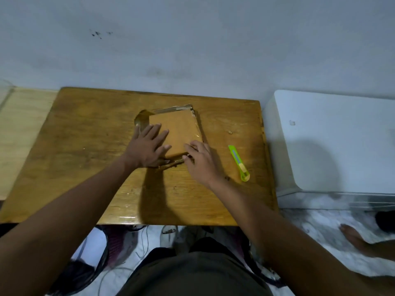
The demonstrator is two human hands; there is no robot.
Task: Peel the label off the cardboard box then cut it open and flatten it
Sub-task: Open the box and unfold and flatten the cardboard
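Observation:
A brown cardboard box (178,129) lies flat in the middle of the wooden table (85,146), wrapped in shiny brown tape, with a loose curl of tape (142,119) at its far left corner. My left hand (147,144) presses flat on the box's left side, fingers spread. My right hand (199,160) rests at the near right corner, fingertips pinching at the box's front edge. A green and yellow utility knife (239,163) lies on the table to the right of my right hand, untouched.
A white appliance (333,137) stands right of the table, against the wall. A lighter wooden surface (23,133) adjoins the table on the left. Cables, shoes and a bare foot (354,238) are on the floor below. A small crumb (230,132) lies right of the box.

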